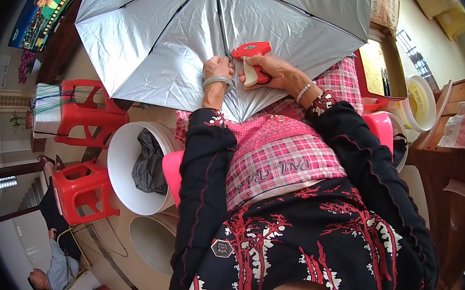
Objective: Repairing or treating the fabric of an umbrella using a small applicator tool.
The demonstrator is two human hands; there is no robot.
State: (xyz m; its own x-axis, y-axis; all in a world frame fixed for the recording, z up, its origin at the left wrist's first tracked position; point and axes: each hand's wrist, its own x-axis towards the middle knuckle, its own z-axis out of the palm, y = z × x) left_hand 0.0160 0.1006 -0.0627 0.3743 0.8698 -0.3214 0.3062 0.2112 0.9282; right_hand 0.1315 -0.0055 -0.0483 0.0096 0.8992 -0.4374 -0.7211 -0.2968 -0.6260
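Observation:
A silver-lined umbrella (167, 50) lies spread over my lap, its dark ribs and inner side facing me. With closed fingers, my left hand (217, 70) pinches the canopy fabric against the middle rib; the exact pinch point is partly hidden. My right hand (278, 72) is wrapped around a red-and-white tagging gun (252, 48), its nose pointing left at that rib, close to my left fingers. Whether the nose touches the fabric cannot be made out. Under the canopy, a pink checked apron (285, 165) covers my lap.
On the left stand a white bin (116, 167) with a black bag inside and two red stools (82, 187), one bearing a stack bound with green cords. Another person (59, 265) sits farther left. A white bucket (423, 101) and wooden furniture (447, 163) are at right.

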